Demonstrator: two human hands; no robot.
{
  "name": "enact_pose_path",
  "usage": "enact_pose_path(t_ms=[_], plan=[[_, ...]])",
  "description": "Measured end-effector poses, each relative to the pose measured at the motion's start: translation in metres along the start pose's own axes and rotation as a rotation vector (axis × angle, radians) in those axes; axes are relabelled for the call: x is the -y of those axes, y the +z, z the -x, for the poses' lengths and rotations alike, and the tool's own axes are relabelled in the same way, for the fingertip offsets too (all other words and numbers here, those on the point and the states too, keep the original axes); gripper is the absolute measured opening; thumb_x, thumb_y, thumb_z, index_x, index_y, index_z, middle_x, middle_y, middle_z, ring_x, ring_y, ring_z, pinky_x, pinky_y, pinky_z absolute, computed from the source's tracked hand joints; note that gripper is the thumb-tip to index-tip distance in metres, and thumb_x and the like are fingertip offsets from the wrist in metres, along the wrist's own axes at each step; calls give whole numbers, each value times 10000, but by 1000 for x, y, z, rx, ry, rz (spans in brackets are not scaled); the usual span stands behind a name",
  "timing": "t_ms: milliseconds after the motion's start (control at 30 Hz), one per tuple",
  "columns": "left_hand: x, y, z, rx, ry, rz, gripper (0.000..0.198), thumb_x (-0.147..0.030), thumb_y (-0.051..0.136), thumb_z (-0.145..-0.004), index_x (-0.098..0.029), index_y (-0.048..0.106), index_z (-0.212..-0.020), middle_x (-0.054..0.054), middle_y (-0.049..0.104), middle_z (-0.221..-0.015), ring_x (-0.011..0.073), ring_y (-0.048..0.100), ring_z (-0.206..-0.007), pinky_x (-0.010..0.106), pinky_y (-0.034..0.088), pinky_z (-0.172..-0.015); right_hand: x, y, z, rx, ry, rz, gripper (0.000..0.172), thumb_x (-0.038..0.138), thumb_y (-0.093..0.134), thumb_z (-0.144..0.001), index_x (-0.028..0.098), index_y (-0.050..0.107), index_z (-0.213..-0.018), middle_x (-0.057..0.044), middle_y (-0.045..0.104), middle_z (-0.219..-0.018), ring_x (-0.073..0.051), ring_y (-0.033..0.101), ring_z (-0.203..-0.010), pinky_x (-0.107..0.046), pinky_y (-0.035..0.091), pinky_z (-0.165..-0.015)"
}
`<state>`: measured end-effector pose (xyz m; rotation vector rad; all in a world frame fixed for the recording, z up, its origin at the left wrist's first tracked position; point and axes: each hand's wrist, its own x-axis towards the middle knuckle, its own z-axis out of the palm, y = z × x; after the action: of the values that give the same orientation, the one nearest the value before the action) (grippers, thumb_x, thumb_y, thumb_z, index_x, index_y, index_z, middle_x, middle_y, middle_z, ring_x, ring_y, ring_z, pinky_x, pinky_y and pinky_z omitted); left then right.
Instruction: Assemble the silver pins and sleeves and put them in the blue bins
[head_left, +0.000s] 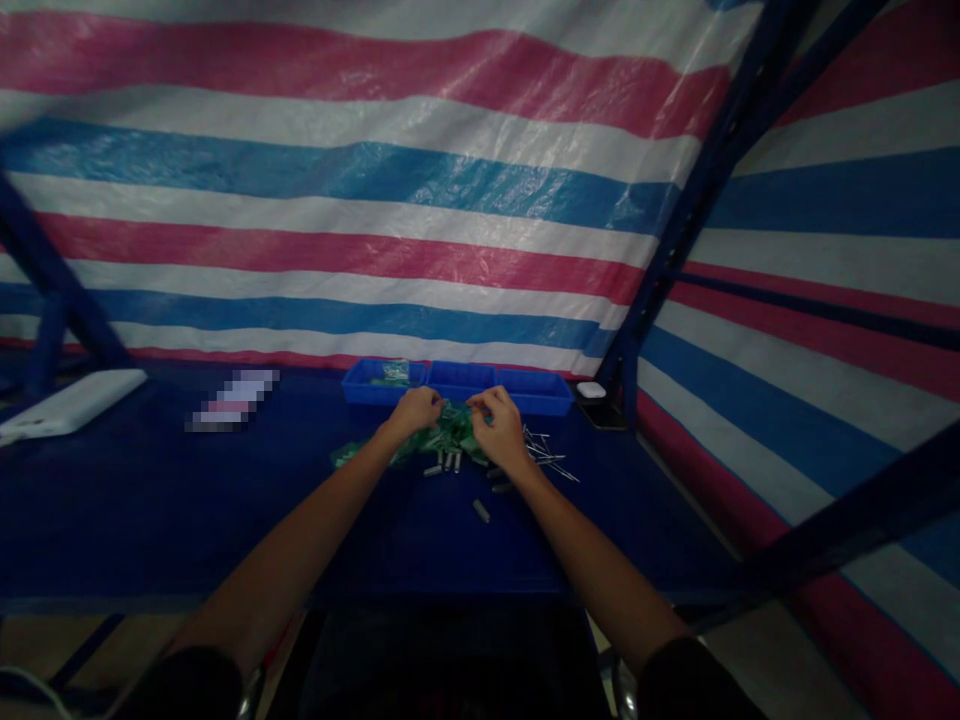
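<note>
Over a pile of crumpled green plastic bags point(452, 428), my left hand point(418, 409) pinches what looks like the top of a green plastic bag. My right hand point(498, 422) is at the other side of the pile, thumb and fingers pinched together; anything between those fingertips is too small to make out. Several short metal cylinders point(457, 462) lie just in front of the bags, and one loose metal cylinder point(481, 511) is nearer to me. Beside my right wrist, thin metal rods point(551, 458) are scattered, partly hidden by the hand.
Behind my hands stands a row of blue trays point(534, 391); the left one holds small clear and green packets point(395, 374). A white case point(591, 390) and a dark phone point(604, 417) are at the right. A white device point(79, 403) lies far left on the blue table point(187, 510).
</note>
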<state>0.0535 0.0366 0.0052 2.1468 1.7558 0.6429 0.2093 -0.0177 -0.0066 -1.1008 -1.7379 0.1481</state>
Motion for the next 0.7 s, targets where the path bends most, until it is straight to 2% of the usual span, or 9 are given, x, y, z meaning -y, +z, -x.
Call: enact_pose_path(t_ms=[67,167,267,367,433,533,633,700], plan=[[-2,3,-7,81,-25,17,216,-245,495,-741,-167,660,-625,23,580,-429,174,580,-533,223,381,-519,-1,0,0,35,10,8,193,127,444,-738,195,619,-783,-30,519,-815,-158,530,-801,-287,444,-761],[1,5,-9,68,-27,41,285,-279,484,-753,-157,635,-543,13,548,-402,155,546,-480,220,355,-481,0,0,1,78,13,16,189,135,451,-739,193,625,-785,-31,523,-813,-158,530,-793,-288,441,-757],[5,6,-3,7,-29,136,316,-320,451,-777,-136,671,-643,7,558,-438,153,552,-492,220,366,-475,1,-1,1,94,5,9,186,152,454,-750,195,630,-795,-32,533,-820,-155,528,-796,-278,435,-739],[3,3,8,-120,14,306,329,-323,416,-802,-119,674,-819,34,648,-635,152,594,-573,219,423,-503,1,0,-1,122,25,-42,166,199,463,-769,194,629,-766,-20,557,-770,-145,527,-745,-268,424,-702],[-5,-2,18,-218,121,392,336,-319,391,-823,-123,662,-852,60,668,-815,152,617,-672,223,466,-554,0,0,-3,154,110,-145,184,281,475,-783,185,624,-733,-9,567,-701,-141,525,-688,-265,415,-664],[-18,-10,35,-337,364,360,310,-293,392,-844,-148,666,-823,60,654,-909,155,611,-822,244,488,-709,-1,-2,-8,197,376,-492,392,502,417,-798,168,610,-733,-10,565,-620,-138,530,-605,-260,412,-584],[-25,-13,47,-353,582,258,278,-249,406,-854,-158,666,-819,60,658,-900,154,601,-866,265,463,-810,-1,-8,-13,188,587,-887,562,657,345,-754,155,596,-720,-29,577,-592,-136,538,-542,-250,403,-511],[-24,-12,50,-316,684,237,269,-237,407,-860,-160,662,-824,65,660,-906,152,603,-866,270,460,-818,-3,-11,-14,156,617,-1002,489,632,478,-691,157,595,-706,-26,595,-607,-131,537,-525,-235,383,-478]])
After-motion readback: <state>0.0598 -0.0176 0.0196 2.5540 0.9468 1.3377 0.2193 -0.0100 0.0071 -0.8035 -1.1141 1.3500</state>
